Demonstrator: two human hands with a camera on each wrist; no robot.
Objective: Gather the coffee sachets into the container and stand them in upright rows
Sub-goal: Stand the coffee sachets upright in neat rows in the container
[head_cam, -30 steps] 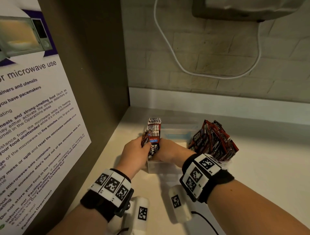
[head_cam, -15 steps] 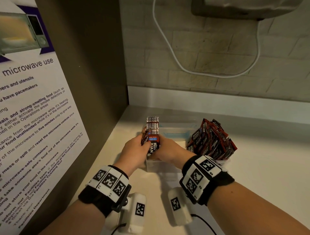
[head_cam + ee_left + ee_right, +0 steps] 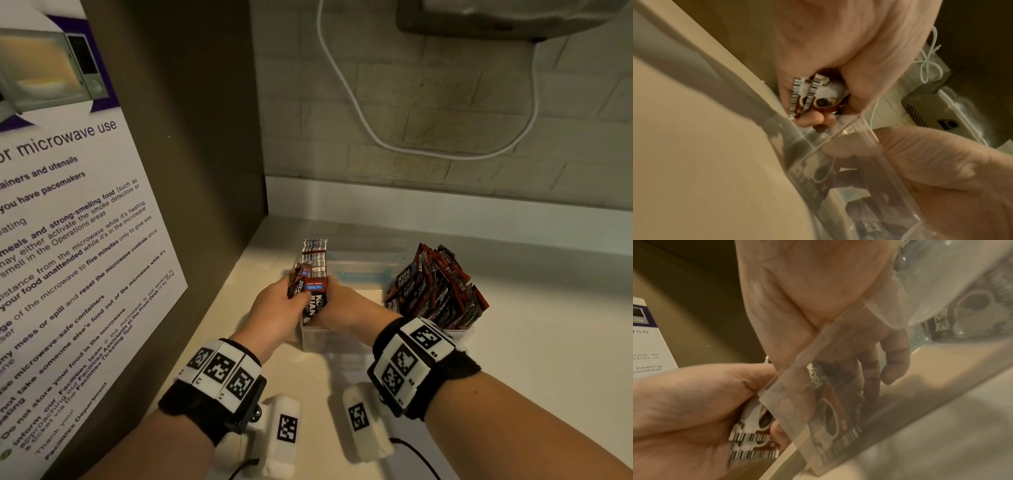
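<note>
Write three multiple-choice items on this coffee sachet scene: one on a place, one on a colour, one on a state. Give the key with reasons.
1. Where does the neat upright row of sachets stand in the clear container?
A. along its left wall
B. along its right wall
C. outside it, on the counter

2. What colour is the cable looping on the brick wall?
A. black
B. white
C. red

3. What is the left hand doing?
A. resting flat and open on the counter
B. gripping a few loose sachets
C. hanging idle, holding nothing

Key: 1 A, the head view shows the row against the left wall, with a loose pile of sachets at the right end. 2 B, the cable is plainly white. 3 B, the left wrist view shows fingers curled round barcoded sachets, while the right hand reaches into the container.
</note>
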